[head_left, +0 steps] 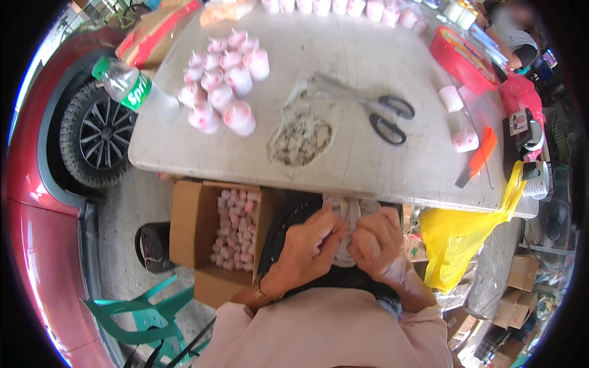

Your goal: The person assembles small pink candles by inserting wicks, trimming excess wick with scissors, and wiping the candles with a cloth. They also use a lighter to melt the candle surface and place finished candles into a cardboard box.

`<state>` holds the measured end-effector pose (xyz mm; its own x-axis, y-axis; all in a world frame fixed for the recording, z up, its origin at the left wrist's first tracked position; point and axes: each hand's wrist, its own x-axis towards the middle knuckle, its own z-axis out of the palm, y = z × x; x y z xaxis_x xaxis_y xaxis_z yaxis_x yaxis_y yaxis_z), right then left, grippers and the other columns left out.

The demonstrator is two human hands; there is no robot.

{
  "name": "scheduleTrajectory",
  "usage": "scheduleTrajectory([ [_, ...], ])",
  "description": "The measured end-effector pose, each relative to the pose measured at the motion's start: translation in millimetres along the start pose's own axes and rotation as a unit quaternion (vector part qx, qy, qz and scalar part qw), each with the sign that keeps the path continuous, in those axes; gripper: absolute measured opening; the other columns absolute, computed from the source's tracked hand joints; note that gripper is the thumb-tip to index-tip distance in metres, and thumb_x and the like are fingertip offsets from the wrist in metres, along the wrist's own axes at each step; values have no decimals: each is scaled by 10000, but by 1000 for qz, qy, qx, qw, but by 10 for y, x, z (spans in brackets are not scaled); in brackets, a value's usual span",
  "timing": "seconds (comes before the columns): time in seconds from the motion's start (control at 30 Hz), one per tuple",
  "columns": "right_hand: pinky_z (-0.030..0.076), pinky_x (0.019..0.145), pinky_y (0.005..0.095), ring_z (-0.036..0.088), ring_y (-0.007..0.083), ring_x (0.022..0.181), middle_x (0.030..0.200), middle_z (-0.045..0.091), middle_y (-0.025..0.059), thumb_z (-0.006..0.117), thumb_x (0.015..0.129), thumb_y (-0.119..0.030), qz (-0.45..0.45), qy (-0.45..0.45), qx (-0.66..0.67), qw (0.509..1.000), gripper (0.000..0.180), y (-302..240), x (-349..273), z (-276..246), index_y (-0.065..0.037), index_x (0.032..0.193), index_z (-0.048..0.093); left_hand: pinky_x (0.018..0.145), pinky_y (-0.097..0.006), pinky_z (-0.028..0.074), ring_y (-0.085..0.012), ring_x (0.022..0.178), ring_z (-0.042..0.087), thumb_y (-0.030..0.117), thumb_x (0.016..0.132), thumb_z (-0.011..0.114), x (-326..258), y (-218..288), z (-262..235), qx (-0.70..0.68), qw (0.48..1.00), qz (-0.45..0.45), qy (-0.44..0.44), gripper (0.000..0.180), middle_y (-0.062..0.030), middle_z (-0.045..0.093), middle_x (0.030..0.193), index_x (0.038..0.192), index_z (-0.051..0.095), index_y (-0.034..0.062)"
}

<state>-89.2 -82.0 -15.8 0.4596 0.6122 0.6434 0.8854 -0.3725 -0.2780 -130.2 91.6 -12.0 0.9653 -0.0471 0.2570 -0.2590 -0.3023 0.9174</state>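
Observation:
Low over my lap, just past the table's near edge, my left hand (310, 246) and my right hand (375, 244) are closed close together. Both pinch at a whitish, translucent piece of plastic (348, 211), which shows between and beyond the fingers; its exact kind is unclear. Beside my left arm, an open cardboard box (184, 228) holds many small pink-and-white cylinders (234, 227). Larger pink-and-white candles (222, 97) with wick-like tips stand grouped on the table's left part. Black-handled scissors (388, 119) lie on the tabletop ahead of my hands.
The pale table (368, 175) has a dark, worn patch (300, 142). At its left edge is a clear bottle (126, 84); at right, an orange-handled blade (480, 154), a red tub (461, 60) and a hanging yellow bag (457, 242). A red car (52, 227) and green chair (144, 316) stand left.

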Motion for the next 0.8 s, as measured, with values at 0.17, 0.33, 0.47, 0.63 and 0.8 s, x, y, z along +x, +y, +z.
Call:
scheduleTrajectory([
  [0.17, 443, 696, 399, 571, 248, 706, 913, 554, 133, 683, 573, -4, -42, -10, -34, 998, 337, -11, -61, 9, 2, 873, 530, 587, -333, 484, -310, 561, 565, -24, 819, 646, -36, 57, -127, 11, 999, -17, -43, 85, -144, 589, 723, 857, 580, 13],
  [0.33, 451, 718, 418, 579, 243, 716, 874, 573, 122, 676, 563, -85, -50, -1, -91, 995, 293, -36, 29, -218, -18, 826, 564, 515, -336, 448, -277, 553, 580, 61, 823, 672, 10, 101, -260, 4, 989, -61, -139, 96, -131, 582, 706, 830, 580, 33],
  [0.47, 454, 715, 427, 565, 239, 712, 880, 598, 76, 696, 649, -129, 100, 13, -290, 952, 187, -111, -73, -874, -53, 740, 550, 533, -351, 464, -279, 581, 596, 112, 821, 668, 59, 84, -363, 61, 985, 10, -161, 119, -129, 586, 697, 779, 583, 40],
  [0.63, 506, 702, 362, 643, 190, 750, 864, 669, -19, 643, 844, -219, 228, 225, -516, 795, 99, 203, -670, -1848, -132, 845, 596, 560, -352, 475, -307, 640, 605, 105, 813, 673, 37, -73, -472, 111, 988, -29, -106, 126, -120, 583, 685, 760, 579, 39],
  [0.8, 532, 707, 355, 695, 206, 781, 851, 726, -15, 614, 848, -352, 350, 289, -681, 574, 216, 509, -1669, -3129, -143, 857, 671, 555, -357, 464, -302, 627, 615, 87, 825, 678, -7, -413, -681, 242, 969, -25, -32, 99, -138, 605, 713, 804, 598, 34],
])
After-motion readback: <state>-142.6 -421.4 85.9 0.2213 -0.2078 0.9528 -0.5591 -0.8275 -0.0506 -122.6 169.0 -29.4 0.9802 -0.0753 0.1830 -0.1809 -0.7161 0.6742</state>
